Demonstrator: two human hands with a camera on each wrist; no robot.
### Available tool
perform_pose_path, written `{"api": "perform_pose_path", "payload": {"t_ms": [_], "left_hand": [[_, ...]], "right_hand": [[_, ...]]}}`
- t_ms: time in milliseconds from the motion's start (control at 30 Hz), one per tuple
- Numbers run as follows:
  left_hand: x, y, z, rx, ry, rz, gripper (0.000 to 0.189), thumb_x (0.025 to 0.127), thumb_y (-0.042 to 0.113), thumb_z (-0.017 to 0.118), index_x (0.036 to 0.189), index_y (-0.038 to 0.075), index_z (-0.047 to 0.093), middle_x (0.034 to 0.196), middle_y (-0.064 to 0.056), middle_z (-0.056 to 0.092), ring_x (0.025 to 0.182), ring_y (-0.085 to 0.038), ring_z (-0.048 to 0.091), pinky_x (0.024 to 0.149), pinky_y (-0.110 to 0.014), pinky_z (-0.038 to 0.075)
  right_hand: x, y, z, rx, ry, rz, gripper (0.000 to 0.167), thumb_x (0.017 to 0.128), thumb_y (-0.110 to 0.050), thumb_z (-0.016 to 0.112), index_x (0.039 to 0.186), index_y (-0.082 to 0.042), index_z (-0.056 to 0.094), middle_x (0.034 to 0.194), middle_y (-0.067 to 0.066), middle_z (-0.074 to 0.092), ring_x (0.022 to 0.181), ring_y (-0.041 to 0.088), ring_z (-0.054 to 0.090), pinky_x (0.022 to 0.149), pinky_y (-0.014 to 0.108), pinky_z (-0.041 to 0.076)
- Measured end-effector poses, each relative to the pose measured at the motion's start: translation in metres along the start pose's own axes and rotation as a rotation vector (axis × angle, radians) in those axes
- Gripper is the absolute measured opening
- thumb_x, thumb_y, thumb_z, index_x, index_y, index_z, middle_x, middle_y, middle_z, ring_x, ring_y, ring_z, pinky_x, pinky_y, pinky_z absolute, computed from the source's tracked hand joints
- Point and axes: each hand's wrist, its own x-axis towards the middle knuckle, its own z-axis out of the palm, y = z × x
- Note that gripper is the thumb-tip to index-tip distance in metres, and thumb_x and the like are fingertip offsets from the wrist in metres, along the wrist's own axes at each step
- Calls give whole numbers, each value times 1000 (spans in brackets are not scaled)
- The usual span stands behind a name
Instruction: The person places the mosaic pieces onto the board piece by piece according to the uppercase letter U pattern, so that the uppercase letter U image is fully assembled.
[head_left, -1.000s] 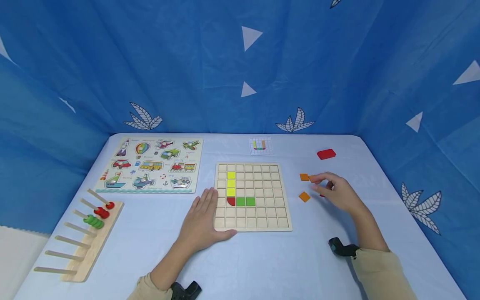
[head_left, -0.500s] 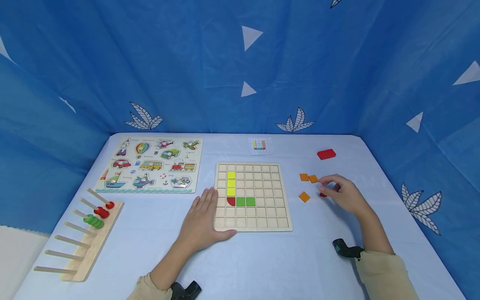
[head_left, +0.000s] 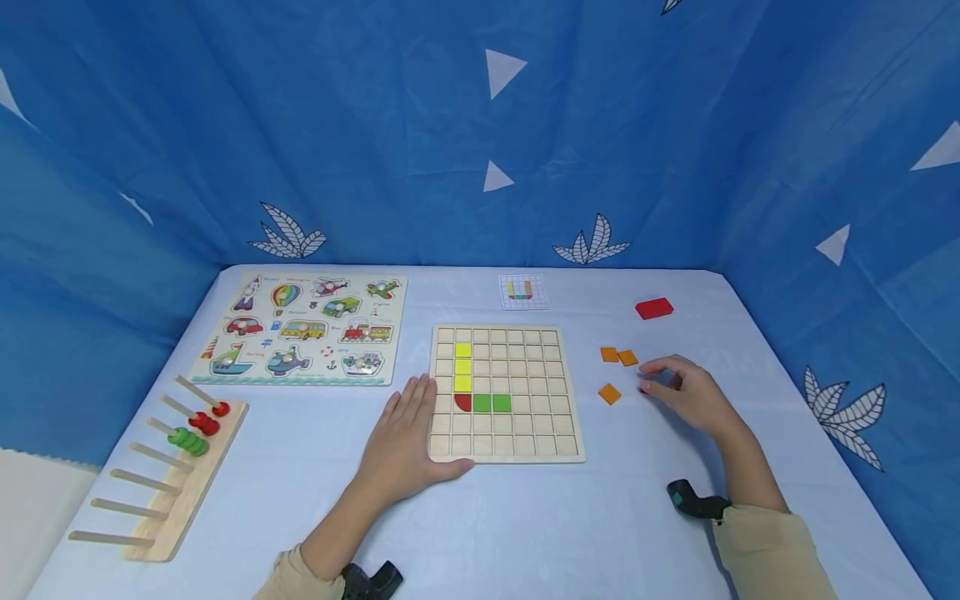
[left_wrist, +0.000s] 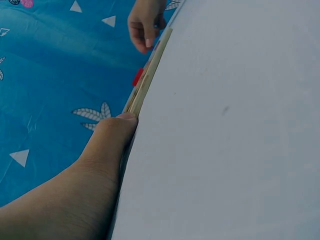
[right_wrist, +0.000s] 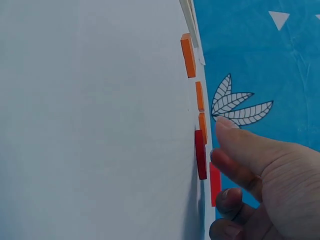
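Observation:
My left hand [head_left: 405, 442] lies flat at the left edge of the wooden grid board [head_left: 536, 425], thumb along its near edge. In the grid sit three yellow squares [head_left: 463, 367], a dark red quarter-round piece [head_left: 462, 402] and two green squares [head_left: 491, 403]. To the right of the board, my right hand [head_left: 690, 396] hovers with thumb and fingers loosely bent and apart. Just below its fingertips is a dark red piece [right_wrist: 200, 155], partly hidden in the head view. Three orange squares [head_left: 610, 394] lie between that hand and the board.
A small pattern card [head_left: 523, 292] with a coloured U lies behind the board. A bright red block [head_left: 654, 309] is at the back right. On the left are a vehicle picture puzzle [head_left: 360, 350] and a wooden peg stand [head_left: 198, 479] with red and green beads.
My right hand has let go of an orange square beside another one and drawn back rightward to the dark red piece. My left hand has stayed in place.

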Motion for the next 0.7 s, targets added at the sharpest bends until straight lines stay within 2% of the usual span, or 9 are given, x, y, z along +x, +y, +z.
{"api": "perform_pose_path", "payload": {"t_ms": [367,700], "left_hand": [[0,0,0,-7,-3,-2,128,69,85,61,159,4,16,167,-10,16,156,-25,11,126,-46,16],[0,0,0,-1,-8,-3,128,69,84,61,159,4,16,167,-10,16,156,-25,11,126,-46,16]], "right_hand": [[-4,1,3,-11,0,-6,32,91,-24,73,119,-11,68,118,13,63,92,24,52,68,19,49],[-7,4,7,-32,57,23,34,88,-30,76,114,-9,71,113,13,63,90,23,51,63,16,46]]}}
